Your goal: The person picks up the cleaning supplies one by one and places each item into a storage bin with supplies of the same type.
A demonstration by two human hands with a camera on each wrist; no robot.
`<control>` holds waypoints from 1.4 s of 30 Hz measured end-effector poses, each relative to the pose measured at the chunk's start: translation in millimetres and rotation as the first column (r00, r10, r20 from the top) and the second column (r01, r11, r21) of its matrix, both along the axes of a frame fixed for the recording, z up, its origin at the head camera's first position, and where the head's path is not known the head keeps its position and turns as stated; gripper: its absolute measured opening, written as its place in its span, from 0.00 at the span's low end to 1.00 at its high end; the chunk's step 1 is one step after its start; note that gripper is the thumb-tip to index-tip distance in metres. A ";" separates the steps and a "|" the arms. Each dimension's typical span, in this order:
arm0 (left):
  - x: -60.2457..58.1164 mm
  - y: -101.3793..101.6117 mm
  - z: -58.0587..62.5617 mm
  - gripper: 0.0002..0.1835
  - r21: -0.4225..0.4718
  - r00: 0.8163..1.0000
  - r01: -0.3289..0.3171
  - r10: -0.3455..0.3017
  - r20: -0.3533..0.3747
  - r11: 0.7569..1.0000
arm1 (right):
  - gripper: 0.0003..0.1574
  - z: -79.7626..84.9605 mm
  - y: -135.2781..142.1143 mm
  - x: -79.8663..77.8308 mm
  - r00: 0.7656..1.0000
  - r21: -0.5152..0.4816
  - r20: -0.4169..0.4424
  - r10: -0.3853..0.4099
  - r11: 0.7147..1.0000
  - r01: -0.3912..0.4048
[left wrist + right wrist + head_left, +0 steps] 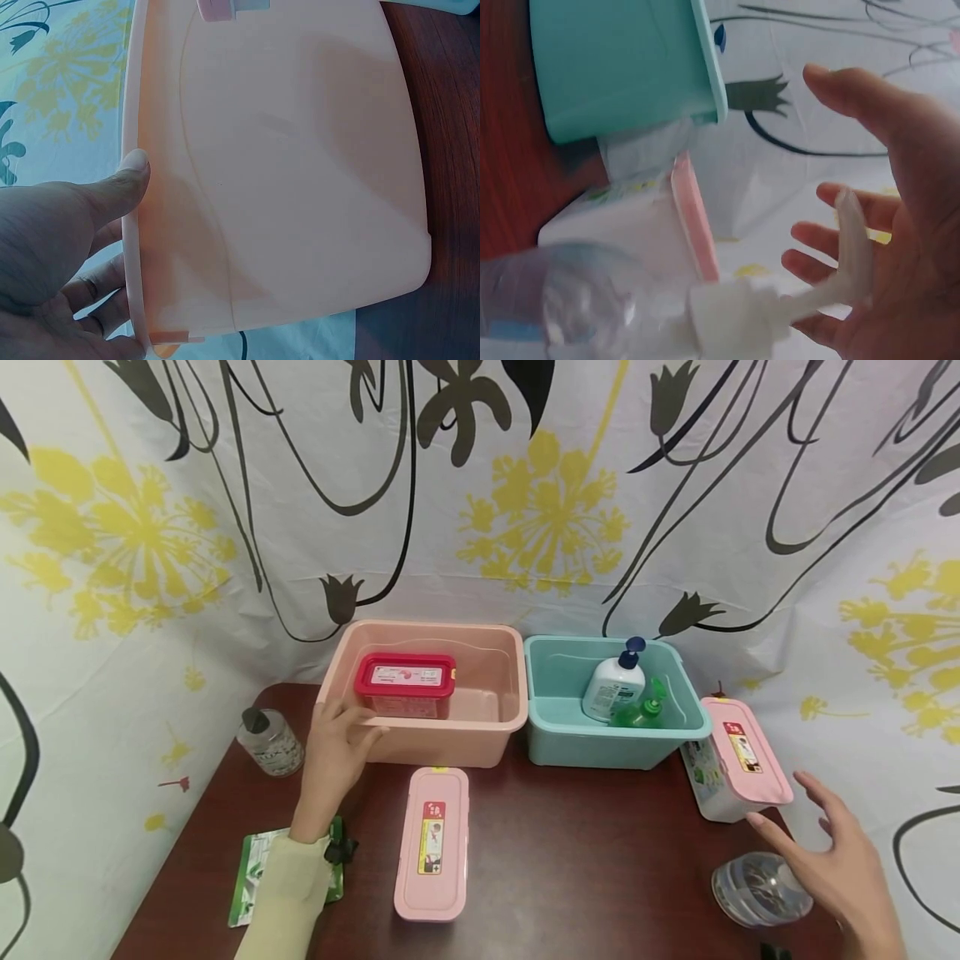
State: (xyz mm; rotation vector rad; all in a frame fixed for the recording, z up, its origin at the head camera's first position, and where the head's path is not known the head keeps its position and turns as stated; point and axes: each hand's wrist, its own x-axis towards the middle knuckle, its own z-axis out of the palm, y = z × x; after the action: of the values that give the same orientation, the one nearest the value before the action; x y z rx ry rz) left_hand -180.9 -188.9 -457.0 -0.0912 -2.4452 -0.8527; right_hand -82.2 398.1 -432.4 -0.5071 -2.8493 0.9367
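My left hand (333, 760) holds the front rim of a pink bin (431, 745) near its left corner. In the left wrist view the thumb lies on the rim and bent fingers show behind it. A clear box with a red lid (405, 677) sits inside, beside these fingertips. At the right, my right hand (840, 852) is spread with fingers apart, over a clear pump bottle (757, 889). The right wrist view shows the bottle's white pump head (735, 319), its nozzle in front of the palm; contact cannot be told.
A teal bin (600, 747) holds a white pump bottle (613, 687) and a green one (637, 714). Pink-lidded boxes stand mid-table (431, 893) and at right (742, 752). A dark-capped bottle (272, 743) stands left; a green-white packet (251, 877) lies under the left forearm.
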 end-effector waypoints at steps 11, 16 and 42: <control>1.0 0.1 1.1 0.16 0.000 1.000 0.000 0.000 0.002 1.000 | 0.57 -30.1 20.7 16.0 0.995 -0.091 -0.073 0.070 0.993 -0.076; 2.0 0.6 1.2 0.16 -0.002 1.000 -0.003 0.003 -0.009 1.000 | 0.56 -39.9 31.1 22.1 0.985 -0.057 -0.057 0.164 0.984 -0.167; 0.2 1.0 -0.5 0.16 -0.008 1.000 0.003 -0.003 -0.012 1.000 | 0.44 -81.1 46.1 25.5 0.923 -0.133 0.042 0.382 0.918 -0.374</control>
State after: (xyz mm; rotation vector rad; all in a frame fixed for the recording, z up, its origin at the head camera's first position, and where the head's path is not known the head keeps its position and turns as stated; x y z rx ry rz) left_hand -180.7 -187.9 -457.6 -0.1029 -2.4377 -0.8415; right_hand -56.7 444.2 -513.5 0.0144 -3.0244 1.1788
